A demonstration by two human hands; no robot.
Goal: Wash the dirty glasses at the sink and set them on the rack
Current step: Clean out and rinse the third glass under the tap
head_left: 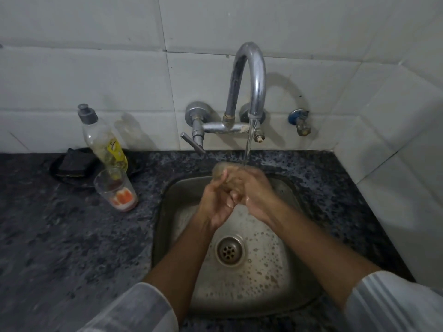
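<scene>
Single head-worn view, looking forward and down, close over the sink (165, 236), wall tiles (96, 68) beyond

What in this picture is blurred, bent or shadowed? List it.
Head view: dim light; the clear glass under the running water and both hands, left hand and right hand, are motion-blurred; wide-angle lens bows the white tile lines; the curved chrome tap casts a soft shadow on the wall.

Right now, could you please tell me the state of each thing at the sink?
Curved chrome tap: running.
Clear drinking glass in the hands: under the stream.
Left hand: gripping that glass.
Right hand: gripping it too.
Orange-printed glass tumbler: upright on the counter.
Clear dish-soap bottle: capped, nearly empty.
</scene>
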